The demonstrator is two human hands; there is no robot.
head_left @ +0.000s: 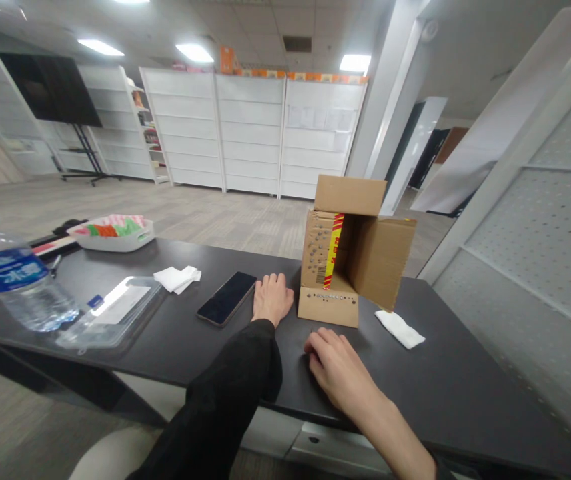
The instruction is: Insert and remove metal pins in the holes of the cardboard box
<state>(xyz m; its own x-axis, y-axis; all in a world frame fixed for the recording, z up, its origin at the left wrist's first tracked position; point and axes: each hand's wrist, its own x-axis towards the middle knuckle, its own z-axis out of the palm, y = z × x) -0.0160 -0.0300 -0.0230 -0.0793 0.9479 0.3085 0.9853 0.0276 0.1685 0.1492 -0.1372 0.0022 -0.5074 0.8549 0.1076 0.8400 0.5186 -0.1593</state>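
Observation:
My left hand (272, 299) rests palm down on the dark tabletop, its fingers loosely stretched and holding nothing. Just to its left lies a smartphone (227, 298) with a black screen. On the other side stands a cardboard box (315, 257), its opening facing me and its flaps folded out. A yellow and red warning tape (334, 250) runs down the box. In front of the box, my right hand (335, 360) lies on the table with bent, slightly parted fingers; no object shows in it, though its palm is hidden. A folded white tissue (399, 329) lies near the box's right flap.
Further left are crumpled white tissues (178, 279), a clear plastic case (120, 310), a water bottle (13, 277) and a white tray (115, 241) of colourful packets. A perforated partition (540, 253) borders the desk (465, 373) on the right. White shelving stands beyond.

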